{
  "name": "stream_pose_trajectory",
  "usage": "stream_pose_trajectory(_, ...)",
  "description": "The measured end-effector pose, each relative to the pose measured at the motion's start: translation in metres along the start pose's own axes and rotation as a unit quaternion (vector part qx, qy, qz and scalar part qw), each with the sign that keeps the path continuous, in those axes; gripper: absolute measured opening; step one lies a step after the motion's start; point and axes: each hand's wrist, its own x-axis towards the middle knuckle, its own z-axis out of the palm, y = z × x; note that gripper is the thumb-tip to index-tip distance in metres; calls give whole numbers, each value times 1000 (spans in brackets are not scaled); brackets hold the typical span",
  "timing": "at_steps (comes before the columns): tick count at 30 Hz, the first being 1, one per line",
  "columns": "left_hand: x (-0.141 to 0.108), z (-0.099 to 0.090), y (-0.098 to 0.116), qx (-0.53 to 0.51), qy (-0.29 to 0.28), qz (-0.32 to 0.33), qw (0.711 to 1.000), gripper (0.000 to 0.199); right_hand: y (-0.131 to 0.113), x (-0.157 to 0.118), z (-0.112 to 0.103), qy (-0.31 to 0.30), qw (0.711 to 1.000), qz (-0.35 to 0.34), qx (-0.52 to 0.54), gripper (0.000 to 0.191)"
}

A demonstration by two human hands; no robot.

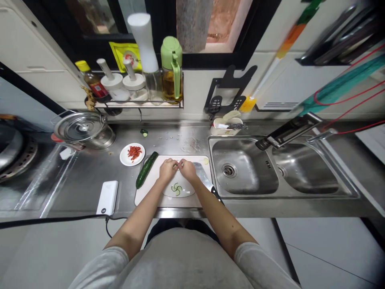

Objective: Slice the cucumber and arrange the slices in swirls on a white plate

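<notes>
My left hand [168, 169] and my right hand [187, 169] meet over the upper part of a white cutting board [147, 196]. Their fingers are pinched together around something small, mostly hidden, with a bit of green showing. Below them, several thin green-edged slices [177, 189] form a pinwheel on a plate [188, 190]. A cleaver [203, 175] with a black handle lies partly behind my right forearm. Along the board's left edge rests a dark green cucumber [146, 170]. One pale piece [206, 161] is at the board's top right corner.
Left of the board are a white plate [123, 157] with red pieces, a white power bank [107, 197] and a lidded steel pot [99, 136]. A double sink [246, 172] is on the right. Bottles and jars stand on a wall rack [144, 105]. A cucumber end [144, 134] lies behind.
</notes>
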Motion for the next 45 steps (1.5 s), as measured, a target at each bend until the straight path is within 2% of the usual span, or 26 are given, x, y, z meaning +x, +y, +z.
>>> stream_pose_trajectory(15, -5, -3, -3, -6, 8, -5, 1000, 18, -2, 6, 7, 14, 1000, 8, -15, 19)
stream_pose_trajectory(23, -4, -1, -5, -17, 17, 0, 1000, 18, 1, 5, 6, 20, 1000, -7, -3, 17)
stream_pose_trajectory(31, -4, -5, -4, -37, 22, 8, 999, 18, 5, 2, 1, 16, 1000, 11, 20, 18)
stream_pose_trajectory(34, -8, -11, -8, -57, 47, 5, 997, 19, 8, 0, -5, 28, 999, 26, 32, 18)
stream_pose_trajectory(39, -15, -23, -23, -100, 126, -25, 987, 20, 14, -4, -14, 40, 995, 52, 74, 17)
stream_pose_trajectory(42, -17, -32, -35, -115, 186, -67, 974, 24, 17, -5, -16, 53, 993, 48, 92, 16)
stream_pose_trajectory(45, -16, -45, -52, -120, 240, -138, 953, 29, 19, -6, -17, 69, 991, 35, 110, 16)
